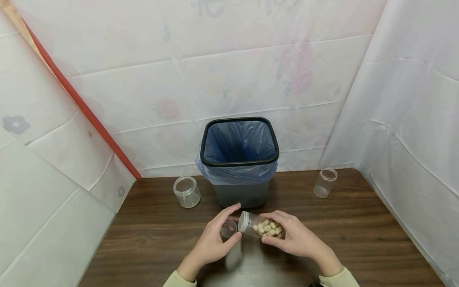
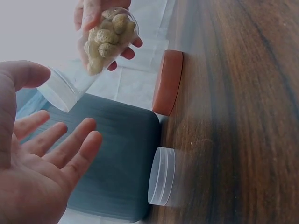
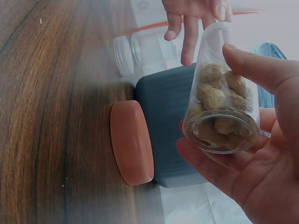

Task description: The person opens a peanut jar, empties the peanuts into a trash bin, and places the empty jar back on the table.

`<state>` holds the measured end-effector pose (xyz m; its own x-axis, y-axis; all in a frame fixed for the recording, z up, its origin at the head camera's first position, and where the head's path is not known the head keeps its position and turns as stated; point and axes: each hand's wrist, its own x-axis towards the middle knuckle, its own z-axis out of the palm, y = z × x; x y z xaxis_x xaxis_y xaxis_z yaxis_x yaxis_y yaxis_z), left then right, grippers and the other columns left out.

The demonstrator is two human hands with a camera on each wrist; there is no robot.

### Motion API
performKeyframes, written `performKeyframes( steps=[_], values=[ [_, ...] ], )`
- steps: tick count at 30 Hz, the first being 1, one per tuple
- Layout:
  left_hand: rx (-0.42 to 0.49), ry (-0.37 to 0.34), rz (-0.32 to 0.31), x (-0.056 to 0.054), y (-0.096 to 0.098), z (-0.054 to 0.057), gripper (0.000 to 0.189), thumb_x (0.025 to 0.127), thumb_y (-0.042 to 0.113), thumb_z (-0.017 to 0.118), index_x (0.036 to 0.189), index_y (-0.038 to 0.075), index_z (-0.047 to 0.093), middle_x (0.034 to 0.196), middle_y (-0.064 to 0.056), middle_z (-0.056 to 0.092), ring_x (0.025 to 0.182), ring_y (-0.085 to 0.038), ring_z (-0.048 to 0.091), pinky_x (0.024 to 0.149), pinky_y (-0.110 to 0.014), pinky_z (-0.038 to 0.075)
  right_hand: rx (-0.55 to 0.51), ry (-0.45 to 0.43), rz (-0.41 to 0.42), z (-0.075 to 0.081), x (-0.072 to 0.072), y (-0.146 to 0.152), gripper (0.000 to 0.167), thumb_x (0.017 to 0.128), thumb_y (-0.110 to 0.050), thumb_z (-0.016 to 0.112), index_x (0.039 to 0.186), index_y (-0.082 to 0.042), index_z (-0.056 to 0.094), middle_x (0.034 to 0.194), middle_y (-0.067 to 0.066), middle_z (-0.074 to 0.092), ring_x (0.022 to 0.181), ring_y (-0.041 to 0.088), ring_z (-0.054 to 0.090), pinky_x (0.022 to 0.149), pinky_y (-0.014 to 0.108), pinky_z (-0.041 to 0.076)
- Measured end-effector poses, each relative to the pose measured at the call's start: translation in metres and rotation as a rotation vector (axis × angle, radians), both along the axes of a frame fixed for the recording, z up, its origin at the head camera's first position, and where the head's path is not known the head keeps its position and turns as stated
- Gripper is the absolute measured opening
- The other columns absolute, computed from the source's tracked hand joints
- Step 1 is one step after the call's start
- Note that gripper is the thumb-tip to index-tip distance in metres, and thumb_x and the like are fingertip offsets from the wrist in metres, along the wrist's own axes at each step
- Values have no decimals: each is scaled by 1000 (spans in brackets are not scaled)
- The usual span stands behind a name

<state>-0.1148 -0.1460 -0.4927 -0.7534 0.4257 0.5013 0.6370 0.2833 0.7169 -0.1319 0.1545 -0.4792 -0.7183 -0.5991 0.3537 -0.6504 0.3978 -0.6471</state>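
My right hand [image 1: 295, 235] grips a clear plastic jar [image 1: 252, 224] round its lower part. The jar lies tilted, its ridged top end toward my left hand. Unshelled peanuts [image 2: 106, 37] fill its lower part. Whether a clear lid covers the top end I cannot tell. My left hand [image 1: 215, 235], fingers spread and relaxed, is beside the top end and holds nothing; its thumb is close to the rim. Below, a clear round lid [image 2: 162, 176] rests on the table. An orange round, flat thing [image 3: 131, 142] also sits there, hidden in the head view.
A grey bin [image 1: 241, 195] with a black rim and a blue bag stands just beyond my hands. A wide clear jar [image 1: 187, 192] is at the back left, a narrower clear jar [image 1: 325, 182] at the back right. White sheeting [image 1: 251, 79] hangs round the wooden table [image 1: 143, 239].
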Motion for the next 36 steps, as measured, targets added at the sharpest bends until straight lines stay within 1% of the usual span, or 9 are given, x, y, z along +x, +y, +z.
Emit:
performKeyframes(
  steps=[4,9,12,18,22,25,27,31,36],
  values=[
    [-1,31,-20,1,0,1,77,95,2,80,164,13,47,164,-12,52,120,-29,73,81,-43,64,1,6,6,-1,1,-1,54,100,-36,83,144,-11,68,128,5,72,106,7,67,88,32,60],
    [-16,61,-39,0,0,1,81,93,-2,80,165,11,45,164,-14,52,121,-28,72,82,-43,63,-1,-11,3,-1,1,-1,55,99,-38,84,145,-13,68,130,4,72,106,6,67,88,32,60],
    [-25,56,-44,-1,0,0,82,93,-5,79,165,12,46,164,-12,52,122,-25,71,83,-43,64,-1,-7,7,-1,1,-1,55,99,-37,84,145,-13,67,130,4,72,106,6,67,88,32,60],
    [-41,18,-41,-1,0,-2,82,92,-8,77,165,17,48,164,-5,53,124,-20,69,86,-41,63,-7,-11,17,0,1,0,53,100,-37,83,145,-14,67,129,5,72,106,8,68,87,32,60],
    [-49,36,-35,-1,1,-1,79,93,-8,77,163,17,50,159,-6,58,121,-22,70,86,-39,62,-7,-22,19,0,1,0,52,100,-37,82,146,-19,66,130,1,71,107,8,68,88,32,60],
    [-50,52,-31,0,1,0,75,94,-7,77,161,15,52,153,-9,63,117,-23,70,85,-39,63,-6,-25,21,0,1,0,52,100,-37,83,146,-18,67,130,1,71,108,8,68,88,32,60],
    [-51,55,-30,0,2,1,73,94,-6,77,160,15,54,150,-10,64,116,-23,70,84,-39,63,-6,-24,23,0,1,0,53,100,-37,83,145,-15,67,130,3,71,108,8,68,88,33,60],
    [-55,53,-23,0,2,1,72,94,-5,78,159,14,55,148,-7,66,114,-22,71,83,-39,63,-4,-28,24,0,1,0,54,100,-37,83,145,-12,67,130,6,71,107,8,68,88,32,60],
    [-57,42,-11,0,1,0,75,92,-5,81,159,17,55,145,-3,67,113,-21,72,82,-40,63,-5,-31,27,0,1,0,54,100,-37,83,145,-12,67,129,6,71,106,8,68,87,32,60]
  ],
)
